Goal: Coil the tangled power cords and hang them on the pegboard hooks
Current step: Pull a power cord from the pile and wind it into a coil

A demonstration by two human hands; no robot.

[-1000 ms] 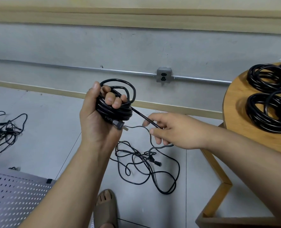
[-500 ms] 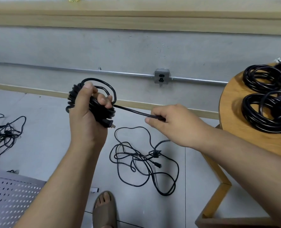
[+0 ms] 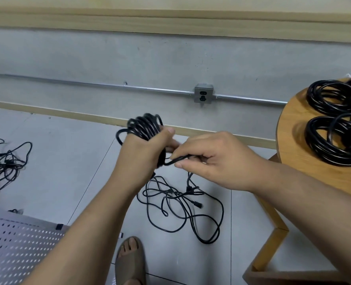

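My left hand [image 3: 143, 149] grips the coiled black cord [image 3: 144, 125]; my right hand [image 3: 217, 159] pinches its loose end [image 3: 178, 159] above a tangled cord [image 3: 180, 204] on the floor.

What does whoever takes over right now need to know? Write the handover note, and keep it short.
Left hand: grips the half-wound coil.
Right hand: pinches the cord's loose stretch beside the coil; it seems to run down to the tangle on the floor.
Done: at least two finished coils lie on the round table.
Left: finish this coil, untangle the second pile at far left, then hang everything on the pegboard. No cords show on the part in view.
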